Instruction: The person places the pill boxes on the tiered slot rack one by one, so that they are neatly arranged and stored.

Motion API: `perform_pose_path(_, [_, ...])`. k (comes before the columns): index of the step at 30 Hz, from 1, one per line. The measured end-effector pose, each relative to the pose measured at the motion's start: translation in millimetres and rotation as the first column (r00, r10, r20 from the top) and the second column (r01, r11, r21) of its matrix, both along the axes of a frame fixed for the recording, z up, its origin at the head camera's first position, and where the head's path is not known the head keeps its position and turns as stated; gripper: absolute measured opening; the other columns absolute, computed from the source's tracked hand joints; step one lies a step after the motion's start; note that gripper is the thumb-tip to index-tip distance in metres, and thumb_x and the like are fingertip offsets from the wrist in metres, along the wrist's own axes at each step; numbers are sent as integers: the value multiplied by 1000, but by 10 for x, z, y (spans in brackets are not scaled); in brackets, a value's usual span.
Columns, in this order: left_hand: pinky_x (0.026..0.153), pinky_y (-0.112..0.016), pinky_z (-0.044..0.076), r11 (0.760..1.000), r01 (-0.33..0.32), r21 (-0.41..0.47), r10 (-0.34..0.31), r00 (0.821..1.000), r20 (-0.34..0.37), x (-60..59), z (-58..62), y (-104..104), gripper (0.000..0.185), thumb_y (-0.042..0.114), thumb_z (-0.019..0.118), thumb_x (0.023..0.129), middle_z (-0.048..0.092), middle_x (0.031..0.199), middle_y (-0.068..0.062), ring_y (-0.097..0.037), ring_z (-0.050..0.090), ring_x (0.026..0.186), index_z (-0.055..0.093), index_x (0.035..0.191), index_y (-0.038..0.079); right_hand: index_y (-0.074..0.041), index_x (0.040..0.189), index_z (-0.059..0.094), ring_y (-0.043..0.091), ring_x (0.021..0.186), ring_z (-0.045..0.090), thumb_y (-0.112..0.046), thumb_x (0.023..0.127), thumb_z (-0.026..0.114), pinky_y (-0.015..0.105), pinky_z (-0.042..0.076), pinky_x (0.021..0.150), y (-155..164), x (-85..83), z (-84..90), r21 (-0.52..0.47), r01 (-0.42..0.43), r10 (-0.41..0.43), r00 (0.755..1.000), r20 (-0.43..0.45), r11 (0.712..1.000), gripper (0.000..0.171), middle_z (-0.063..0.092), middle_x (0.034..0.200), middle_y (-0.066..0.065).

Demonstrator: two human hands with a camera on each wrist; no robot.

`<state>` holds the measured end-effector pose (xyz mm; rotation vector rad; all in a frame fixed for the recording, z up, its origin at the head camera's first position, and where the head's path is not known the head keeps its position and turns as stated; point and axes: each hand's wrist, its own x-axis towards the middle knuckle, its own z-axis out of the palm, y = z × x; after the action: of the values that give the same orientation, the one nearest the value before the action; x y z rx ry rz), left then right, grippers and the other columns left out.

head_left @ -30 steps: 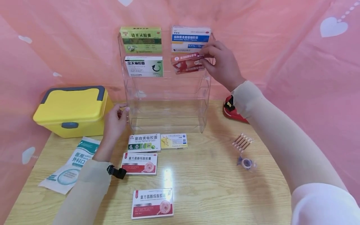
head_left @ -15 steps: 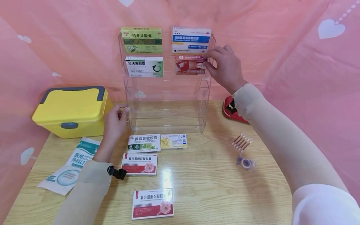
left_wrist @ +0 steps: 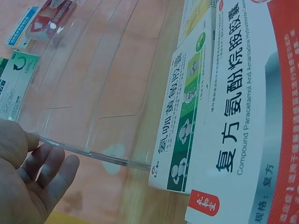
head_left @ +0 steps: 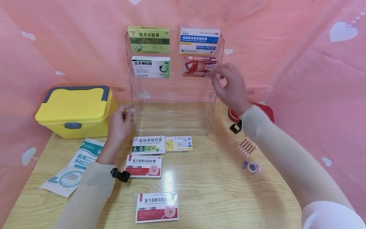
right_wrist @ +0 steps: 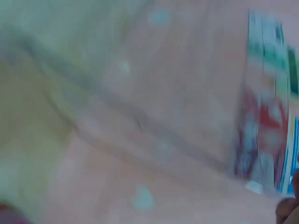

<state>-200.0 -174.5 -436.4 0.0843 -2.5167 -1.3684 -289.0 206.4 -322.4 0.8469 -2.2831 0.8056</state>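
Nearest on the worktop (head_left: 206, 190) lies a red-and-white box (head_left: 157, 207), then a second like it (head_left: 144, 166), then a green box (head_left: 148, 145) and a yellow box (head_left: 178, 143) side by side at the foot of the clear rack (head_left: 134, 105); a mask pouch (head_left: 75, 167) lies at the left, swabs (head_left: 246, 145) and a tape roll (head_left: 251, 166) at the right. The left hand (head_left: 119, 123) rests on the rack's lower left edge, fingers relaxed, its grip clenched on nothing; the wrist view shows the fingers (left_wrist: 44, 168) against the clear rim. Behind it stands a yellow case (head_left: 75, 111). The right hand (head_left: 230, 87) hangs free just beside the rack's right side, blurred, fingers loosely curled, grip released. The red box (head_left: 199, 66) stands upright in the second tier, right slot, beside a white-green box (head_left: 151, 66) and below a blue box (head_left: 199, 40) and a green-yellow box (head_left: 148, 39). The red box looks a light, stiff carton, likely best pinched at its free right end; the thin rack might tip if knocked; the lower tiers and the right of the worktop leave room.
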Motion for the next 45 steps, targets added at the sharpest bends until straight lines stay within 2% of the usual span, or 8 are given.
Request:
perform_pose_path(3, [60, -28, 49, 1000, 0, 3, 0, 1000, -8, 2, 13, 3, 37, 31, 55, 106, 59, 89, -12, -25, 57, 77, 62, 136, 10, -4, 111, 70, 15, 90, 59, -4, 96, 67, 33, 50, 77, -33, 346, -343, 25, -134, 128, 978, 167, 991, 15, 67, 101, 1])
perform_pose_path(8, [61, -27, 49, 1000, -10, 15, 10, 1000, -7, 9, 43, -1, 38, 32, 54, 106, 58, 89, -12, -25, 56, 78, 61, 137, 11, -8, 124, 69, 11, 90, 61, -14, 97, 71, 32, 54, 75, -118, 874, -1008, 175, -255, 126, 836, 535, 951, 28, 68, 113, -2])
perform_pose_path(10, [60, -27, 49, 1000, -9, 17, 9, 1000, -15, 2, 52, 2, 37, 32, 55, 106, 58, 89, -12, -25, 57, 77, 61, 136, 11, -8, 126, 69, 13, 92, 60, -17, 96, 72, 34, 54, 77, -146, 987, -1224, 216, -281, 113, 815, 569, 935, 31, 68, 119, 1])
perform_pose_path(17, [59, -26, 48, 1000, 1, 31, 0, 1000, -18, -11, 46, 13, 37, 31, 55, 106, 58, 88, -13, -24, 56, 77, 62, 135, 10, -10, 128, 69, 18, 103, 62, -25, 94, 74, 40, 54, 88, -229, 1059, -1503, 303, -237, 73, 881, 467, 923, 37, 63, 128, 5])
perform_pose_path(25, [59, -28, 48, 1000, 7, 22, -7, 1000, -8, -5, -7, 11, 38, 34, 54, 106, 59, 89, -12, -24, 54, 75, 62, 136, 11, -12, 121, 73, 22, 113, 59, -27, 94, 76, 41, 51, 95, -242, 1116, -1539, 344, -233, 33, 866, 499, 910, 32, 63, 125, 5])
perform_pose_path(30, [61, -28, 49, 999, 9, 32, -9, 1000, 12, 2, 3, -1, 39, 36, 54, 106, 59, 91, -12, -25, 55, 78, 62, 136, 12, -10, 125, 69, 20, 116, 54, -30, 94, 76, 40, 48, 98, -194, 1203, -1605, 268, -204, 49, 870, 491, 941, 38, 62, 125, 3])
perform_pose_path(38, [60, -26, 48, 999, 4, 37, -5, 1000, 13, 37, -13, -15, 38, 34, 54, 106, 58, 89, -11, -24, 54, 77, 62, 136, 11, -7, 133, 66, 23, 112, 49, -44, 93, 74, 41, 47, 94, -190, 1254, -1687, 237, -90, -64, 818, 571, 967, 56, 54, 126, 7])
perform_pose_path(45, [57, -24, 47, 999, 16, 28, -15, 999, -42, 4, -45, -7, 34, 29, 56, 106, 60, 86, -13, -24, 56, 73, 64, 132, 7, -8, 126, 70, 23, 105, 46, -41, 86, 83, 38, 46, 86, -230, 1257, -1739, 221, -38, -86, 846, 526, 975, 54, 51, 116, 7])
